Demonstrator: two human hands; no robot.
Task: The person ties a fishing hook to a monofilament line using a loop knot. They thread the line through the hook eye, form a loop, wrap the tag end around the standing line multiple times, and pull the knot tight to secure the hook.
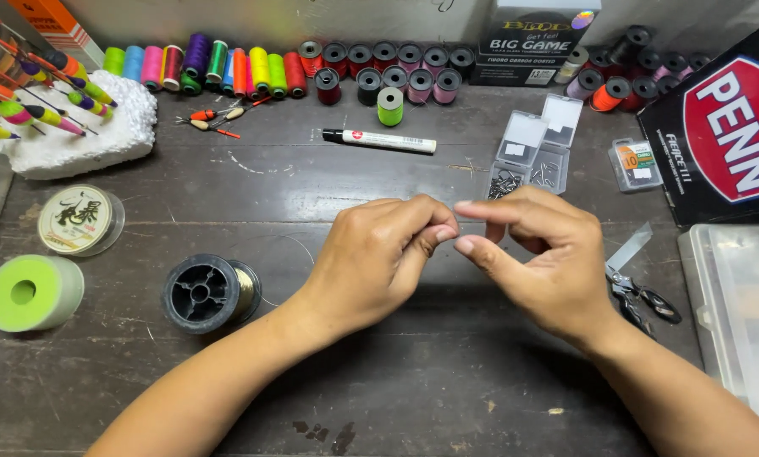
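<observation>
Hands meet above the middle of the dark wooden worktop [413, 398]: the left hand [379, 258] and the right hand [536, 254] bring their pinched fingertips almost together, each grip clenched thumb to forefinger on something too fine to make out. A thin fishing line [299, 241] curves faintly from the left hand toward the black spool of line [208, 292], which lies just left of that hand's wrist. Further left of the spool sit a lime-green foam roll [30, 292] and a flat round line spool [79, 220]. Beyond the hands, an open clear hook box [532, 152] holds small metal pieces, and a white marker [379, 140] lies left of that box. Small pliers [642, 296] rest just right of the right hand, near a clear plastic case [739, 313]. Coloured thread spools [218, 68] line the worktop's far edge, and fishing floats [49, 101] stick in a white foam block [83, 131] at the far left.
</observation>
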